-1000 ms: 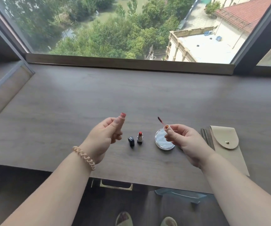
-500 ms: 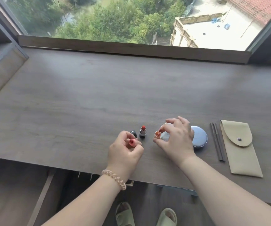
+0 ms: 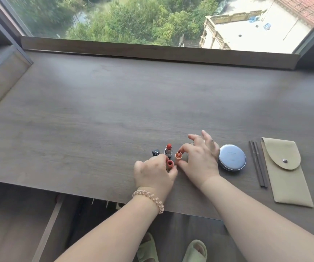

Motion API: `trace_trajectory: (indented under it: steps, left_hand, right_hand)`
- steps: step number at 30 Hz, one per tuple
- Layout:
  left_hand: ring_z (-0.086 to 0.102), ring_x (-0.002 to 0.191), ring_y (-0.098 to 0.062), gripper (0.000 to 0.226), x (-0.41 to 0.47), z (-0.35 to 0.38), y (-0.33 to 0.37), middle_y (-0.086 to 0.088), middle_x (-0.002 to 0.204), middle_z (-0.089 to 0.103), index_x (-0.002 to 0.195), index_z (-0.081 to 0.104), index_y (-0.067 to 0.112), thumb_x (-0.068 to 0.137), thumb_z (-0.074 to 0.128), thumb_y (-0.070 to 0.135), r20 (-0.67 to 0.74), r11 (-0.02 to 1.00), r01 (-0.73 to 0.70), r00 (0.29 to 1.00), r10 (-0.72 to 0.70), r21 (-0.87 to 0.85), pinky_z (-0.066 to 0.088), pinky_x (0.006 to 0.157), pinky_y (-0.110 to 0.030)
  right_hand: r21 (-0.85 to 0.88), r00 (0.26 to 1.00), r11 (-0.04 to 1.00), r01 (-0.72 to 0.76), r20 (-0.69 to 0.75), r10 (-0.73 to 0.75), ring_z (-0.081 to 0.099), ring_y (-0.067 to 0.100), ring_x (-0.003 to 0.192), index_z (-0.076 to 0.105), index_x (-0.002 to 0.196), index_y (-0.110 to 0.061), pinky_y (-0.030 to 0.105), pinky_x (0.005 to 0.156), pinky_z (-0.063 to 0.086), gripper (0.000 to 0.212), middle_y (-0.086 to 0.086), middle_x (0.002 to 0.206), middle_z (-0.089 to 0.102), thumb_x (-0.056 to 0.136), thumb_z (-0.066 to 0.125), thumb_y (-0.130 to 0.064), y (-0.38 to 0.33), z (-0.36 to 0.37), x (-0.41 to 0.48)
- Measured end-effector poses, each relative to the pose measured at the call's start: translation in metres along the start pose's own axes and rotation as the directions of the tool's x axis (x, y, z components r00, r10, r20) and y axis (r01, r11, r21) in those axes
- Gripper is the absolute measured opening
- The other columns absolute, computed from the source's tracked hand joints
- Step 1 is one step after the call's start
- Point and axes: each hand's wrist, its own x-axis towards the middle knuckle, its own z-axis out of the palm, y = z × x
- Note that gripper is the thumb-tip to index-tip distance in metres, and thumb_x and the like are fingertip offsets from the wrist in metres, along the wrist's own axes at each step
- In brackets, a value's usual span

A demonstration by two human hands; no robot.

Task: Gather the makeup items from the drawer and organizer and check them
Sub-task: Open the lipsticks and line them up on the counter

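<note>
My left hand [image 3: 155,172] grips a small red lip-gloss tube [image 3: 169,163] and holds it upright on the desk [image 3: 95,114]. Just to its right, my right hand [image 3: 199,159] pinches the orange applicator cap [image 3: 178,155] between thumb and forefinger, close beside the tube. An uncapped red lipstick [image 3: 168,150] stands behind them, with its black cap [image 3: 156,153] to its left. A round silver-blue compact [image 3: 232,157] lies shut to the right of my right hand.
Thin dark pencils [image 3: 257,163] and a beige snap pouch [image 3: 284,171] lie at the right. A window sill [image 3: 152,52] runs along the back. An open drawer [image 3: 103,202] sits under the desk's front edge, and slippered feet [image 3: 173,250] show below.
Both hands came down from mid-air to the desk. The applicator wand, pulled out and raised a second ago, now sits low beside the tube. The camera tilted downward.
</note>
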Motion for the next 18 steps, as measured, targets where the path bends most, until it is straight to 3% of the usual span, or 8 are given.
trace_trajectory:
  steps: [8, 15, 18]
  left_hand:
    - [0.066, 0.069, -0.021, 0.022, 0.003, 0.005, 0.006, 0.000, 0.068, 0.069, 0.073, 0.062, 0.022, 0.075, 0.061, 0.043, 0.009, 0.999, 0.048, 0.999, -0.049, 0.021, 0.033, 0.070, -0.033]
    - [0.064, 0.083, -0.014, 0.032, 0.002, -0.004, 0.005, 0.007, 0.080, 0.069, 0.087, 0.062, 0.027, 0.076, 0.061, 0.057, -0.005, 0.998, 0.045, 0.999, -0.046, -0.045, 0.025, 0.074, -0.029]
    - [0.064, 0.085, -0.013, 0.033, 0.000, -0.009, 0.005, 0.007, 0.080, 0.070, 0.092, 0.063, 0.028, 0.076, 0.062, 0.056, -0.002, 0.996, 0.059, 0.998, -0.060, -0.063, 0.024, 0.076, -0.028]
  right_hand:
    - [-0.042, 0.999, 0.999, 0.020, 0.036, -0.018, 0.004, 0.025, 0.144, 0.065, 0.088, -0.033, 0.037, 0.104, -0.004, 0.012, -0.005, 0.145, 0.039, 0.076, 0.064, -0.036, 0.002, 0.003, 0.001]
    - [-0.001, 1.000, 1.000, 0.017, 0.006, -0.017, 0.004, 0.022, 0.144, 0.049, 0.124, -0.035, 0.035, 0.108, -0.003, 0.067, -0.004, 0.149, 0.031, 0.063, 0.077, -0.043, 0.024, -0.017, -0.007]
    - [0.016, 1.000, 1.000, -0.023, 0.021, 0.023, 0.003, 0.021, 0.145, 0.042, 0.131, -0.036, 0.035, 0.109, -0.002, 0.079, -0.003, 0.152, 0.027, 0.061, 0.078, -0.044, 0.041, -0.026, -0.012]
